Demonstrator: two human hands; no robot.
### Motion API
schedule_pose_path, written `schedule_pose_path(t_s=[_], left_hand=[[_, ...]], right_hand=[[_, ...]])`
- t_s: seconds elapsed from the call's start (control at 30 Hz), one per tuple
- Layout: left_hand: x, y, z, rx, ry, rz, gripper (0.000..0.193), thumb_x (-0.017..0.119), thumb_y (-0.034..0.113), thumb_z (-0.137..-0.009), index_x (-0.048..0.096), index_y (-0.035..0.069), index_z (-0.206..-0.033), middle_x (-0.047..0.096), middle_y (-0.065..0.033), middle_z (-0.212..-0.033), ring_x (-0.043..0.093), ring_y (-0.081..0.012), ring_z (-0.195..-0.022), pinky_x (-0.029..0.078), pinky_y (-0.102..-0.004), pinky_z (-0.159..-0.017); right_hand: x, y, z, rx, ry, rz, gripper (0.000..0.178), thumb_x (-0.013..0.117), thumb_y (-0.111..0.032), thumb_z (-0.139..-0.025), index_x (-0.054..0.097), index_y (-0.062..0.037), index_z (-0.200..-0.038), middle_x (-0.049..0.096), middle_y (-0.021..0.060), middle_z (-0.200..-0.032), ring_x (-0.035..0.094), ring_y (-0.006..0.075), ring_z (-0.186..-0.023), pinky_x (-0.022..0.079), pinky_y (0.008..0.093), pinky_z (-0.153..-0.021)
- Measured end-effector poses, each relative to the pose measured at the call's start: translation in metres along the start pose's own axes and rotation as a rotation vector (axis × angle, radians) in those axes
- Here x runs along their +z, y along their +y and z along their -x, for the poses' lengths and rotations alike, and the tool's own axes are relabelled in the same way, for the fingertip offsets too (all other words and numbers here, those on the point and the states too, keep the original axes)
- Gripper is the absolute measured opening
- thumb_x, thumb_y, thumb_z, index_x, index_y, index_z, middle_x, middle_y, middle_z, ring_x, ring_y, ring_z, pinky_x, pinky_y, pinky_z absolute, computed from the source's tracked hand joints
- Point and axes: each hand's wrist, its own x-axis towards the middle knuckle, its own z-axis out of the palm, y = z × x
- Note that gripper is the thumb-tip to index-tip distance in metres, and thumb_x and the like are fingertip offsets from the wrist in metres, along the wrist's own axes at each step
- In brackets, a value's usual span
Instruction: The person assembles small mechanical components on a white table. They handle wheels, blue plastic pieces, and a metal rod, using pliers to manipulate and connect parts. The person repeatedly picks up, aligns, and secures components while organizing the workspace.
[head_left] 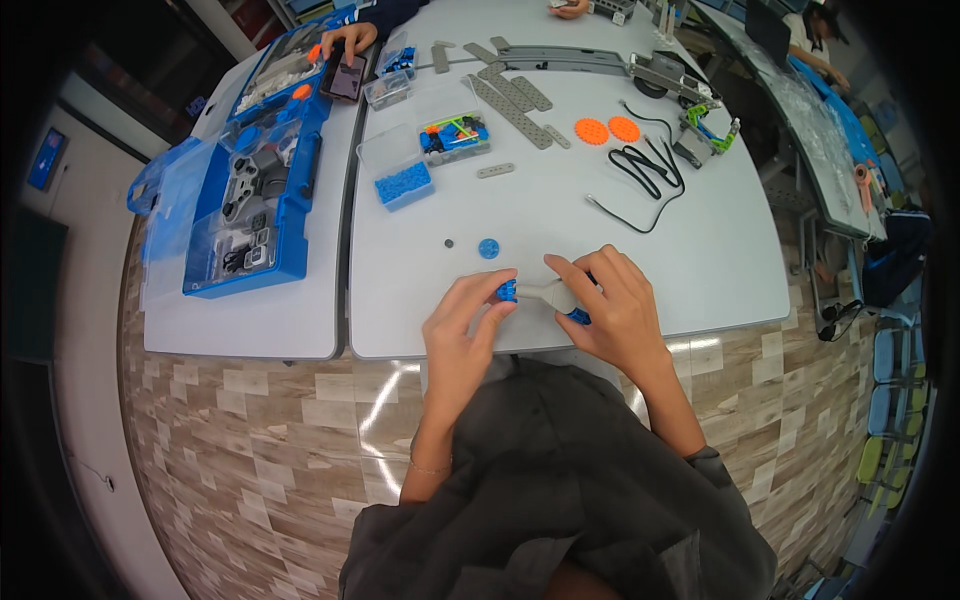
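Close to the table's near edge, my left hand pinches a small blue toothed piece between thumb and fingertips. This piece meets the narrow end of a light grey plastic part. My right hand is closed round the wider end of that part, where some blue shows under the fingers. Whether the blue piece is fixed to the grey part, I cannot tell. Just beyond my left hand lie a blue disc and a small dark round piece.
A box of blue pins, a box of coloured parts, grey plates, orange gears and black cables lie farther off. A blue case stands left. Another person's hand touches a phone.
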Motion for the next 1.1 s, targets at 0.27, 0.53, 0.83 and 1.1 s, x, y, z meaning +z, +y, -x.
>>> schedule_pose_path(t_s=[0.27, 0.53, 0.83, 1.1], left_hand=[[-0.001, 0.005, 0.003, -0.028, -0.044, 0.005, 0.033, 0.072, -0.002, -0.089, 0.072, 0.002, -0.122, 0.070, -0.0111, -0.110, 0.068, -0.0184, -0.092, 0.055, -0.0298, -0.085], [-0.007, 0.020, 0.008, -0.050, -0.062, 0.047, 0.029, 0.074, -0.003, -0.085, 0.075, 0.001, -0.114, 0.073, -0.0120, -0.106, 0.069, -0.0190, -0.088, 0.055, -0.0299, -0.081], [-0.021, 0.021, -0.001, 0.056, -0.197, 0.106, 0.024, 0.075, -0.002, -0.085, 0.076, -0.003, -0.108, 0.075, -0.0134, -0.106, 0.068, -0.0189, -0.090, 0.055, -0.0275, -0.075], [-0.034, 0.011, -0.013, 0.167, -0.411, 0.234, 0.024, 0.071, -0.006, -0.083, 0.075, -0.003, -0.106, 0.075, -0.0116, -0.099, 0.066, -0.0216, -0.086, 0.055, -0.0314, -0.073]], right_hand=[[0.002, 0.009, 0.002, -0.088, -0.045, 0.073, 0.067, 0.089, -0.014, -0.056, 0.067, -0.0032, -0.119, 0.056, 0.0046, -0.089, 0.057, 0.0219, -0.080, 0.048, 0.0362, -0.064], [0.006, 0.010, 0.017, -0.075, -0.113, -0.047, 0.052, 0.089, -0.019, -0.064, 0.066, -0.0040, -0.109, 0.058, 0.0042, -0.074, 0.062, 0.0219, -0.065, 0.050, 0.0367, -0.055], [-0.001, -0.020, 0.021, 0.643, -0.591, -1.171, 0.036, 0.074, -0.031, -0.096, 0.066, -0.0002, -0.080, 0.054, 0.0030, -0.057, 0.050, 0.0119, -0.045, 0.040, 0.0299, -0.044], [0.023, -0.040, 0.049, 0.841, -1.062, -2.837, 0.046, 0.051, -0.041, -0.109, 0.052, -0.0026, -0.083, 0.040, -0.0004, -0.053, 0.033, 0.0033, -0.040, 0.024, 0.0200, -0.030]])
